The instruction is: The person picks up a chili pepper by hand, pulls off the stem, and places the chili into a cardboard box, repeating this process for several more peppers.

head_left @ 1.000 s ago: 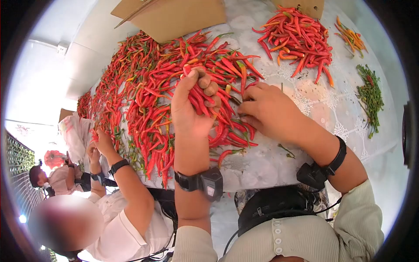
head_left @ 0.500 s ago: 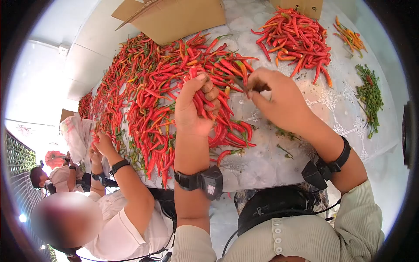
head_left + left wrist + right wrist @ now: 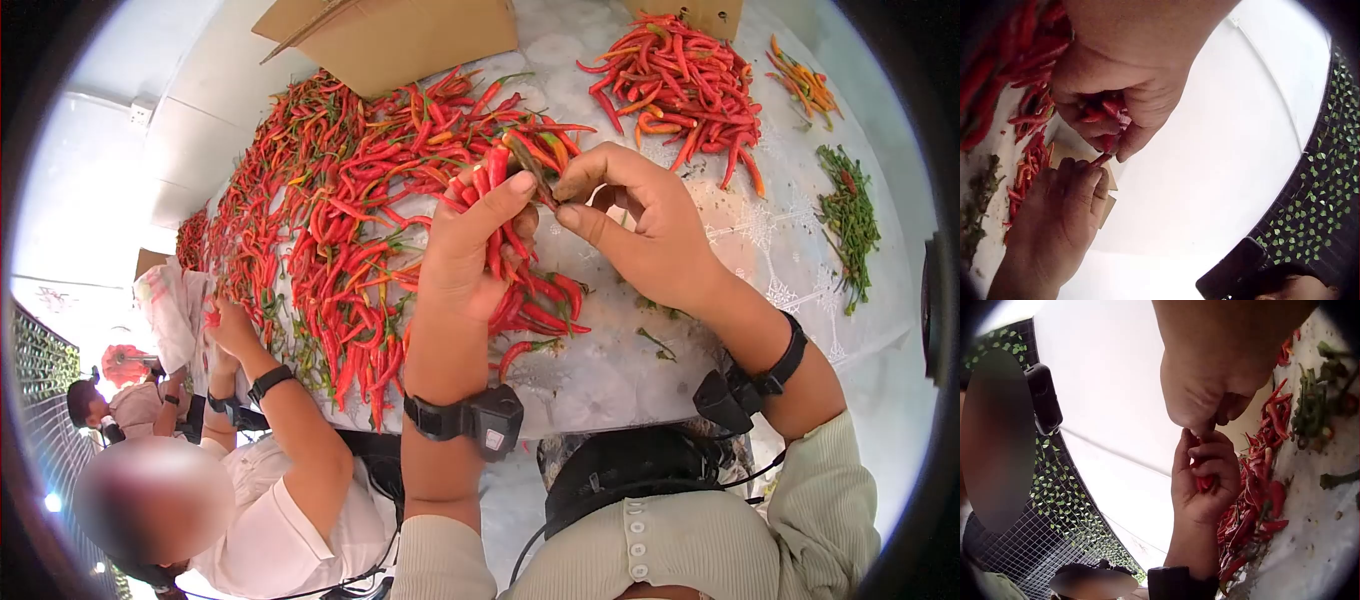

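My left hand [image 3: 465,250] grips a bunch of red chili peppers [image 3: 495,215], their tips poking out past the thumb. A dark, brownish-red chili pepper [image 3: 528,160] spans the gap between both hands. Thumb and forefinger of my right hand [image 3: 655,235] pinch its near end, right beside the left thumb. From the left wrist view, the dark chili [image 3: 1102,159] shows between the two sets of fingertips. In the right wrist view, red chilies [image 3: 1205,481] fill the left palm, partly hidden by curled fingers.
A large heap of stemmed red chilies [image 3: 350,220] spreads left on the table [image 3: 590,390]. Further piles are red chilies [image 3: 690,90], orange ones [image 3: 803,85] and green stems [image 3: 850,225]. A cardboard box [image 3: 420,45] stands behind. Another person [image 3: 290,480] works at the left.
My right hand rose from the heap's right edge with a dark chili and brought it to the left hand. The left hand shifted slightly right, still gripping its bunch.
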Action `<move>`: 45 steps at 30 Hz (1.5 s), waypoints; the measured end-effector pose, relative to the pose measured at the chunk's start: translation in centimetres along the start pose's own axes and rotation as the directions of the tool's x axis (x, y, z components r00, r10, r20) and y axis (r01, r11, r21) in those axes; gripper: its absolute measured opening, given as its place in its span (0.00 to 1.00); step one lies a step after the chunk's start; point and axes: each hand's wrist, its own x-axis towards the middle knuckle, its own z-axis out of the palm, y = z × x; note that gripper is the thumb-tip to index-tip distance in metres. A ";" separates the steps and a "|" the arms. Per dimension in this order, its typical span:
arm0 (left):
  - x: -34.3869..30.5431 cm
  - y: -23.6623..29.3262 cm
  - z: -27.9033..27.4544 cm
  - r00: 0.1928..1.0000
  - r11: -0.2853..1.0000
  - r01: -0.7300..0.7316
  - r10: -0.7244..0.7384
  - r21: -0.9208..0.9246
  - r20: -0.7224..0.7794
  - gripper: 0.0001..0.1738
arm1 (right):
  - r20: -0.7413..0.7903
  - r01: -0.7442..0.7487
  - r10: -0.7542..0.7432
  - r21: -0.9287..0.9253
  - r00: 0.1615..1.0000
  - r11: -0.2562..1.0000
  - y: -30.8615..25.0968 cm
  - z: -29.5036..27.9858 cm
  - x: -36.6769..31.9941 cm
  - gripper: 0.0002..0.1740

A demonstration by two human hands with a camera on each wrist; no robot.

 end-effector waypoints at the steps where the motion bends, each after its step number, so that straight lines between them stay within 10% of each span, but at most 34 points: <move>1: 0.0 0.0 0.0 1.000 1.000 0.002 -0.002 -0.002 0.002 0.10 | 0.012 -0.007 0.007 0.003 1.000 1.000 -0.1 0.0 0.0 0.09; 12: 0.5 0.2 -0.6 0.998 0.981 0.031 -0.041 -0.194 -0.049 0.11 | 0.113 -0.235 0.245 -0.096 0.963 0.967 -0.6 -0.2 0.0 0.07; 18: 1.1 0.9 -2.3 0.996 0.853 0.087 -0.094 -0.515 0.012 0.12 | 0.381 0.239 0.026 -0.630 0.924 0.739 1.1 0.2 -1.3 0.10; 36: 1.0 0.5 -2.4 0.992 0.832 0.123 -0.102 -0.542 0.069 0.08 | 0.388 0.208 0.067 -0.623 0.919 0.754 0.7 0.1 -1.6 0.06; 45: 0.2 0.6 -1.1 0.992 0.986 0.090 -0.101 -0.139 -0.070 0.07 | 0.059 -0.374 0.369 0.161 0.928 0.913 0.5 -1.2 0.6 0.12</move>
